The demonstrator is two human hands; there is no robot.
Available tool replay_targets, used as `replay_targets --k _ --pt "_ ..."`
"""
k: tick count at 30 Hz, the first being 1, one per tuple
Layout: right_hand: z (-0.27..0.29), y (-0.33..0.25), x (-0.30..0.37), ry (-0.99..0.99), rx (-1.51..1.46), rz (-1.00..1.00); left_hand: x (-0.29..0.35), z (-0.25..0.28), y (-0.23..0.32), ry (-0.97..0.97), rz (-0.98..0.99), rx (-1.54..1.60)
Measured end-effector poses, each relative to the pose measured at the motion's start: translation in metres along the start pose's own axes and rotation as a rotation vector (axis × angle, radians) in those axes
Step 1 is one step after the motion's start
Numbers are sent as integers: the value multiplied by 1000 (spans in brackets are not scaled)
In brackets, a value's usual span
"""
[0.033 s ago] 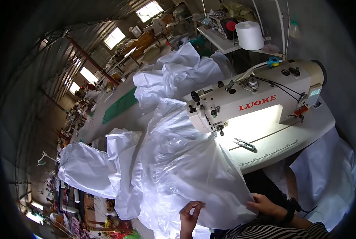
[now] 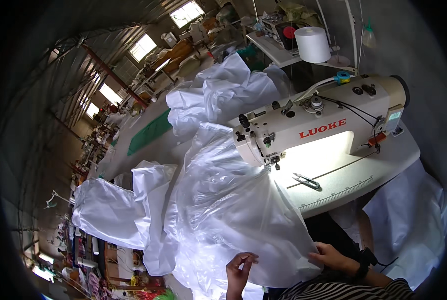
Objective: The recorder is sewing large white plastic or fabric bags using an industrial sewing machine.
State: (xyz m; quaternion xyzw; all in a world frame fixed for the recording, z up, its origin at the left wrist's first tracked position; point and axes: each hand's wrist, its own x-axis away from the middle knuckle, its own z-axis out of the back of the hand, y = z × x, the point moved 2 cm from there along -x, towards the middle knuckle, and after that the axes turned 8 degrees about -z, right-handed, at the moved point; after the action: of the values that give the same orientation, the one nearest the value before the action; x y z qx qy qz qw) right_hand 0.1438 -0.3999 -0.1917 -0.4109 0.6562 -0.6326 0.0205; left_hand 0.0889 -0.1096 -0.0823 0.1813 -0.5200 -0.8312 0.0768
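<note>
A large sheet of thin, shiny white fabric (image 2: 233,215) drapes down from under the sewing machine (image 2: 328,120), gathered close at the presser foot (image 2: 269,167). At the sheet's lower right edge, my right hand (image 2: 331,257) is closed, pinching the fabric between thumb and fingers. My left hand (image 2: 240,272) is over the lower part of the sheet with its fingers curled toward the thumb; whatever lies between them cannot be made out. Small thread snips (image 2: 307,181) lie on the lit machine bed, right of the needle.
A white thread cone (image 2: 312,45) stands behind the machine. More white fabric lies heaped at the back (image 2: 218,92), at the left (image 2: 111,210) and below the machine's right end (image 2: 408,220). A green strip (image 2: 151,132) rests on the long table. Cluttered shelves fill the lower left.
</note>
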Motion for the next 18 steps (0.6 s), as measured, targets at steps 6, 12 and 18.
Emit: replay_targets --k 6,12,18 --pt "-2 -6 -8 95 42 68 -5 -37 32 46 -573 -901" --pt "1 -28 4 117 236 40 30 -99 42 -424 -485 -506" --pt "-11 -67 -2 462 667 460 38 -134 56 -581 -394 -344"
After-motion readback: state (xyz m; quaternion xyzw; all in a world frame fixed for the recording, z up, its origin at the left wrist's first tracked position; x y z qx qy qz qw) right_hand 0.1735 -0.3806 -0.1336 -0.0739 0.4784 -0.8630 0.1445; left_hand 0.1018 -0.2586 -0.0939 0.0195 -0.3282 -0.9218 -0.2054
